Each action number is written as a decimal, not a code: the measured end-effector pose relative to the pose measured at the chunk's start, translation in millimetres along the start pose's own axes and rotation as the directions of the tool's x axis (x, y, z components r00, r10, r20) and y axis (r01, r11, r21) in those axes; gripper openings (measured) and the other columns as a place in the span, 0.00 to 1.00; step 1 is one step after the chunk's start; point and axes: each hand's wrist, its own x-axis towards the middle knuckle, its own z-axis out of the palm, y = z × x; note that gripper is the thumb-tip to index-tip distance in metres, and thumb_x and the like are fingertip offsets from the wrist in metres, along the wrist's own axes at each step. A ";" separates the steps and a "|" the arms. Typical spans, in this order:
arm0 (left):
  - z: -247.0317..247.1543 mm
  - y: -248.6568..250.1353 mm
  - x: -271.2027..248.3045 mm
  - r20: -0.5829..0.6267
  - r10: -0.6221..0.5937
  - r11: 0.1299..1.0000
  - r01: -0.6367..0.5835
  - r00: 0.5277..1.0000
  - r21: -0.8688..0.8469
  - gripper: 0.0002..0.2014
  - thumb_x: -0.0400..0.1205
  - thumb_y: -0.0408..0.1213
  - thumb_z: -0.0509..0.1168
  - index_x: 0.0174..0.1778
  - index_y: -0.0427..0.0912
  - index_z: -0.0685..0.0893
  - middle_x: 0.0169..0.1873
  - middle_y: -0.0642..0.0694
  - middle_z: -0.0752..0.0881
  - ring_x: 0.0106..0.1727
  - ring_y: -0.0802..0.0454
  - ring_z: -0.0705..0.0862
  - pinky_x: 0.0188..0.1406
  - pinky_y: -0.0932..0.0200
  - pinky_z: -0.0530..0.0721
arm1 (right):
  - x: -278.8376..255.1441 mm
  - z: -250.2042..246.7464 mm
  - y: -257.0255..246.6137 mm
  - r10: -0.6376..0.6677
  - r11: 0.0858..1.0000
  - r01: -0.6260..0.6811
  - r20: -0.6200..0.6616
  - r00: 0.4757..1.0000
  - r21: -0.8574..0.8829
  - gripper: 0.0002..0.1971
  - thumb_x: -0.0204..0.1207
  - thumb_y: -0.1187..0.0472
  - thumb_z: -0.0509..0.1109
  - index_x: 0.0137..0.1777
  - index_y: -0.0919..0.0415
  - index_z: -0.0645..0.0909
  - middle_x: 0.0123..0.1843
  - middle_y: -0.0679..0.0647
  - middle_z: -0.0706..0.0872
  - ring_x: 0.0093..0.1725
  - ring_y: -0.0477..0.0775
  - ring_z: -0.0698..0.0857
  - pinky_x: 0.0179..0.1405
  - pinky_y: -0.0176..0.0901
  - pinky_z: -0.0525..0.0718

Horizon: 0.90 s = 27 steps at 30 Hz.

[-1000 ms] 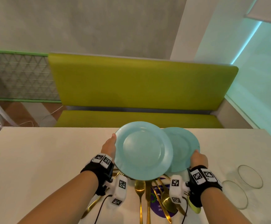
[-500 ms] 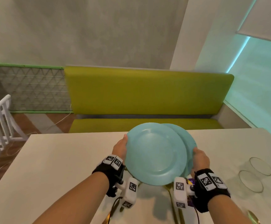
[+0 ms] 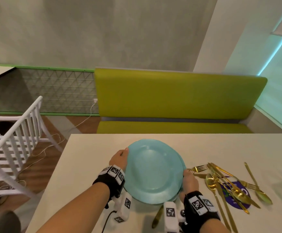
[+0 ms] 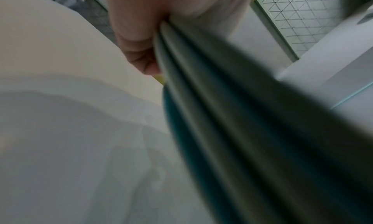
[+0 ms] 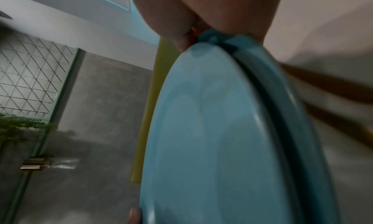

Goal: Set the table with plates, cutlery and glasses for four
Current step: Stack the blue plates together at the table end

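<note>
The two plates [image 3: 153, 172] fanned apart a second ago now overlap as one stack, pinched at opposite rims by the left hand [image 3: 119, 159] and right hand [image 3: 189, 181], carried leftward over the surface [image 3: 90, 158]; no setting laid yet.

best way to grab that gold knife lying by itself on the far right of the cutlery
Take the gold knife by its slim handle, from above with a fingertip pinch. It lies flat on the table, apart from the cutlery pile, so its sides are free. Both hands hold the plates.
</note>
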 end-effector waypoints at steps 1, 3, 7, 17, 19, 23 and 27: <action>-7.3 -6.7 1.0 -0.007 -0.007 1.000 0.007 1.000 0.026 0.23 0.87 0.51 0.48 0.64 0.42 0.82 0.63 0.39 0.84 0.65 0.41 0.80 0.55 0.58 0.71 | -0.3 11.4 5.3 0.008 1.000 -0.008 0.004 1.000 -0.022 0.15 0.85 0.65 0.53 0.64 0.70 0.76 0.38 0.60 0.78 0.35 0.57 0.77 0.42 0.45 0.78; -19.3 -21.3 6.4 0.001 -0.034 0.997 0.034 0.999 0.063 0.23 0.87 0.51 0.48 0.66 0.42 0.81 0.66 0.39 0.82 0.67 0.41 0.79 0.60 0.57 0.72 | -4.2 30.1 10.4 0.021 0.997 -0.018 0.043 0.999 -0.070 0.19 0.85 0.63 0.53 0.67 0.76 0.74 0.52 0.67 0.83 0.46 0.58 0.78 0.52 0.51 0.80; -36.7 -50.9 20.9 0.029 -0.111 0.987 0.107 0.993 0.119 0.26 0.87 0.52 0.46 0.70 0.40 0.78 0.70 0.37 0.79 0.71 0.40 0.76 0.69 0.54 0.71 | -12.5 62.6 15.1 0.034 0.995 -0.027 0.066 0.997 -0.101 0.20 0.85 0.62 0.53 0.67 0.77 0.75 0.65 0.72 0.81 0.49 0.59 0.79 0.61 0.54 0.82; -79.7 -90.4 51.9 0.045 -0.233 0.963 0.224 0.971 0.148 0.28 0.87 0.51 0.48 0.68 0.31 0.78 0.68 0.32 0.80 0.69 0.37 0.78 0.67 0.53 0.73 | -20.6 122.4 17.8 0.212 0.974 -0.224 0.236 0.948 0.025 0.16 0.88 0.60 0.51 0.50 0.68 0.77 0.43 0.61 0.81 0.43 0.63 0.80 0.45 0.58 0.81; -86.3 -91.7 56.9 0.035 -0.238 0.959 0.229 0.971 0.164 0.29 0.88 0.51 0.48 0.70 0.30 0.77 0.69 0.31 0.79 0.71 0.37 0.77 0.67 0.54 0.73 | -19.5 131.1 16.4 0.231 0.968 -0.248 0.264 0.936 0.032 0.14 0.88 0.60 0.51 0.48 0.67 0.74 0.38 0.57 0.79 0.36 0.58 0.77 0.35 0.47 0.75; -97.2 -92.7 63.1 0.028 -0.241 0.957 0.233 0.970 0.172 0.24 0.88 0.46 0.52 0.68 0.30 0.79 0.65 0.32 0.82 0.67 0.37 0.80 0.62 0.56 0.75 | -11.1 151.7 19.4 0.228 0.974 -0.217 0.287 0.930 -0.070 0.18 0.87 0.55 0.54 0.51 0.70 0.78 0.43 0.60 0.82 0.46 0.64 0.82 0.47 0.55 0.82; -103.8 -101.1 74.0 0.028 -0.265 0.960 0.261 0.964 0.102 0.22 0.84 0.46 0.60 0.64 0.32 0.82 0.62 0.34 0.84 0.63 0.37 0.83 0.53 0.58 0.74 | 9.3 169.9 35.6 0.140 0.967 -0.062 0.316 0.938 -0.245 0.28 0.82 0.44 0.56 0.66 0.68 0.78 0.63 0.65 0.84 0.63 0.65 0.83 0.65 0.59 0.81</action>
